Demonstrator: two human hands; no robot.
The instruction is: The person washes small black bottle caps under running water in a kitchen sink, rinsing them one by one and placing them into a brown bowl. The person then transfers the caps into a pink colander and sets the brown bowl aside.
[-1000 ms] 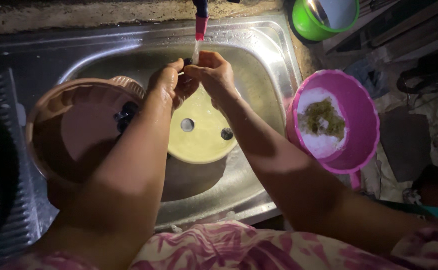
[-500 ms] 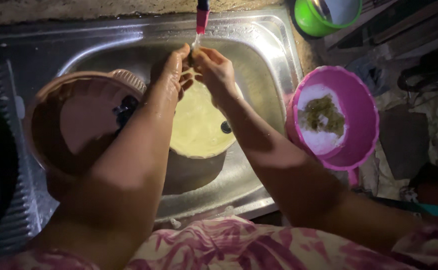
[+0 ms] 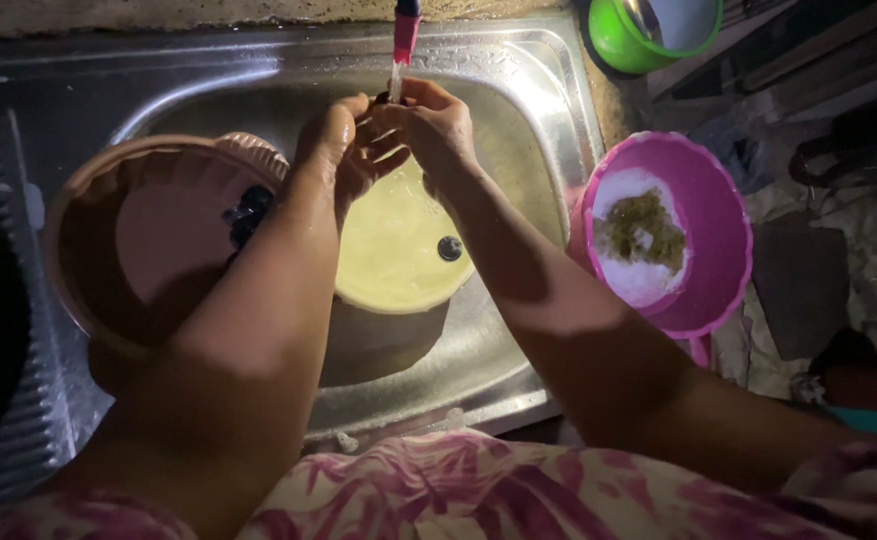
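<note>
Dim shot, light pooled mid-frame w/ glare on sink (image 3: 548, 120) steel; edges dark, slightly soft.

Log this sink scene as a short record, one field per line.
Setting: steel sink, dim light
Tap: red spout at top, thin stream of water running
Left hand: under the stream, fingers against the right hand
Right hand: under the stream, something small and dark at the fingertips, too small to identify
Below hands: pot of yellowish liquid in the basin
Left of basin: brown bowl
Right of sink: pink bowl holding white and greenish food
Top right: green cup
</note>
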